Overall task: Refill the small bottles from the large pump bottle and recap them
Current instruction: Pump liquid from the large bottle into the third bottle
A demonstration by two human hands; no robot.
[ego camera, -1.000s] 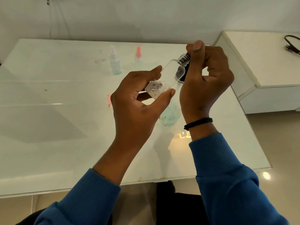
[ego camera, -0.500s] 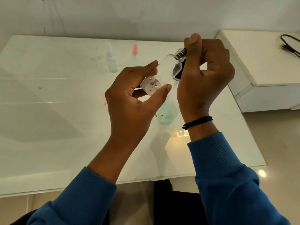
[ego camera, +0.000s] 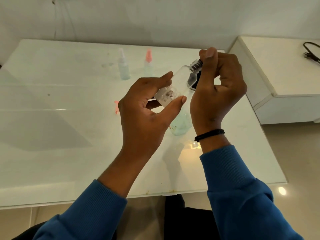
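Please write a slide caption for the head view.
Left hand holds a clear bottle; right hand grips its cap.

Blue long sleeves with ribbed cuffs are worn on both arms: left sleeve (ego camera: pixel 90 213), right sleeve (ego camera: pixel 242 196). A thin black band (ego camera: pixel 209 134) is worn around the right wrist. Both hands are left bare. Dark clothing is seen between the sleeves.
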